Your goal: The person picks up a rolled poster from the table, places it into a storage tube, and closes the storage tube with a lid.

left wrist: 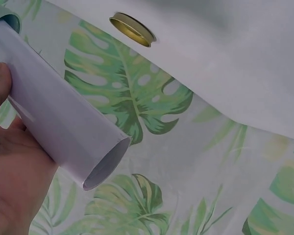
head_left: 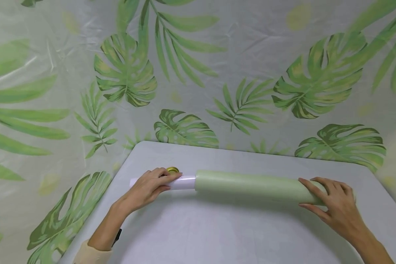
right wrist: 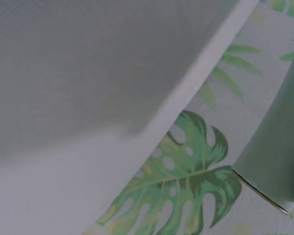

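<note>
A long pale-green cardboard tube point(head_left: 247, 185) is held level over the white table, with a glossy white inner tube point(head_left: 186, 182) reaching out of its left end. My left hand point(head_left: 150, 187) grips the white tube, thumb and fingers on opposite sides. Its open, hollow end shows in the left wrist view, next to my palm point(left wrist: 19, 171). At the far right end of the green tube, my right hand point(head_left: 336, 201) holds it between thumb and fingers. A golden metal lid point(left wrist: 132, 29) lies on the table just behind my left hand.
The white table point(head_left: 237, 234) has rounded corners and stands against a leaf-patterned sheet point(head_left: 244, 66) that covers the wall and surrounds it. A dark band point(head_left: 117, 236) sits at my left wrist, by a cream sleeve point(head_left: 92, 253).
</note>
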A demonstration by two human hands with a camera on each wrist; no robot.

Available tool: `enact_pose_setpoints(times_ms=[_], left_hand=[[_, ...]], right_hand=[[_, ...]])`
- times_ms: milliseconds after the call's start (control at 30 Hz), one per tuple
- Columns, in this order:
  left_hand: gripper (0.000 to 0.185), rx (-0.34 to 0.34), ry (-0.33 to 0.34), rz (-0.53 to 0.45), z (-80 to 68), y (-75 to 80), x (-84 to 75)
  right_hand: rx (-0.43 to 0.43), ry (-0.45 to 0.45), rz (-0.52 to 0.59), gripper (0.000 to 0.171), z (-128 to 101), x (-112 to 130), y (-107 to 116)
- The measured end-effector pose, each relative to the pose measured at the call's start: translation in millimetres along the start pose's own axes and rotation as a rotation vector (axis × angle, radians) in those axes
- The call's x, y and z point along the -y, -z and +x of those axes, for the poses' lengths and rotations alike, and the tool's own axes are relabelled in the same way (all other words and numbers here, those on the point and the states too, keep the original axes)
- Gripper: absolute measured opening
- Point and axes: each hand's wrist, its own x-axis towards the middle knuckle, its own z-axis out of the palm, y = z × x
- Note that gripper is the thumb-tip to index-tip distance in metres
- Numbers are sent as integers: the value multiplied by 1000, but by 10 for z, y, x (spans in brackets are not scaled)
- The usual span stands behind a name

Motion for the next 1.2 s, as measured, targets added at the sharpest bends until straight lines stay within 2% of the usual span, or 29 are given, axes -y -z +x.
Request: enact_pose_setpoints(times_ms=[233,767,1033,1200], left_hand=[[52,-6,-32,-15,52,-11,-50],[51,8,-31,0,87,-7,-89],[52,19,-24,-4,83,-2,-93],[56,25,-7,-23,81,6,-99]], right_hand=[[33,11,6,79,69,90,-12],[49,9,13,80,90,157,-43],[-72,58,22,77,135,180,-82],[-112,65,18,76,138,190,-96]])
